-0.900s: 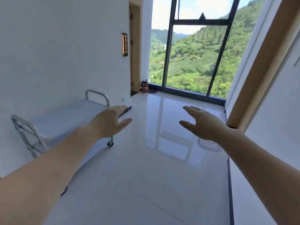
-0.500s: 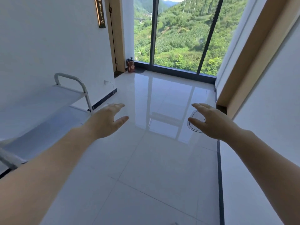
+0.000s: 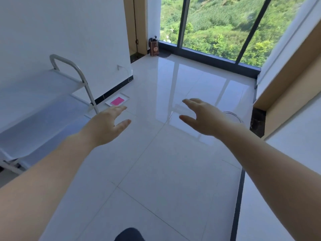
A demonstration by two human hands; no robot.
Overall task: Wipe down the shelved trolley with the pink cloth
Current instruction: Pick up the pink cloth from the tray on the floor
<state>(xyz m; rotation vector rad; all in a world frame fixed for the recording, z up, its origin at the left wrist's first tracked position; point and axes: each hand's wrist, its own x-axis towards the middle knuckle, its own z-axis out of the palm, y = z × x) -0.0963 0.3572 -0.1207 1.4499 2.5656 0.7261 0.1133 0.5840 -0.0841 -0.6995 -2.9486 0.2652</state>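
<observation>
Landmark: white metal shelved trolley [image 3: 40, 108] with a curved tubular handle, standing against the white wall. Both arms are stretched forward over the glossy white tiled floor [image 3: 156, 171]. Left hand [image 3: 106, 126] hangs just off the trolley's handle-end corner, fingers straight and spread, thumb apart, holding nothing and touching nothing. Right hand [image 3: 205, 117] is well apart from the trolley, out over the floor, fingers loosely extended, also holding nothing. The flat rectangular pink cloth [image 3: 117, 101] lies in a shallow white tray [image 3: 125, 97] on the floor, just beyond the trolley's handle end and near the wall's dark skirting. It sits just past the left fingertips, not touched; it is farther from the right hand. A small brown paper bag [image 3: 154, 48] stands far beyond the trolley, at the window corner.
</observation>
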